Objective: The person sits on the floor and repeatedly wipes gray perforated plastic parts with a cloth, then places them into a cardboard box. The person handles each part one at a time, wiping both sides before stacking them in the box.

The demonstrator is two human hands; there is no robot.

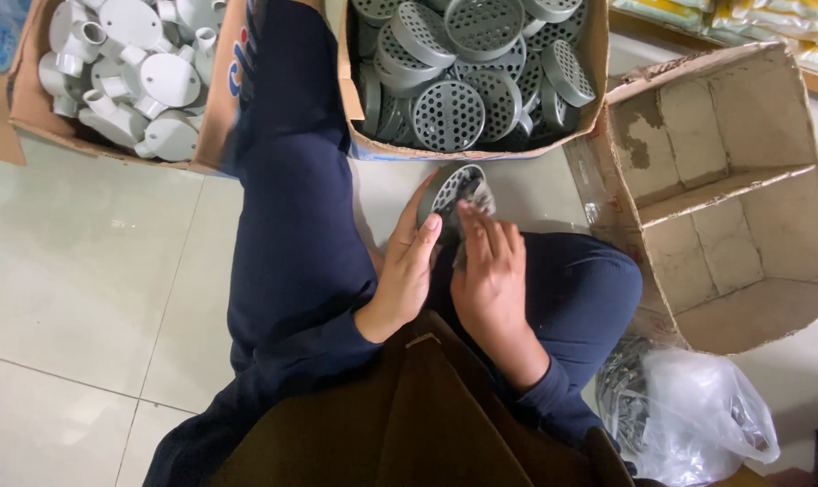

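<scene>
I sit on the floor with my knees up, in dark blue trousers. My left hand (pixel 407 266) cups the left edge of a round grey perforated cover (pixel 454 188) held on edge above my lap. My right hand (pixel 487 271) lies over its lower right side, fingers spread on it and blurred. Both hands grip the same cover, just in front of a cardboard box (pixel 598 86) packed with several like grey perforated covers (pixel 449 114).
At top left stands another cardboard box (pixel 26 95) of white round pipe junction fittings (pixel 168 79). An empty divided cardboard box (pixel 725 194) lies at right. A clear plastic bag (pixel 698 410) with dark parts sits at bottom right. Pale floor tiles (pixel 75 298) extend to the left.
</scene>
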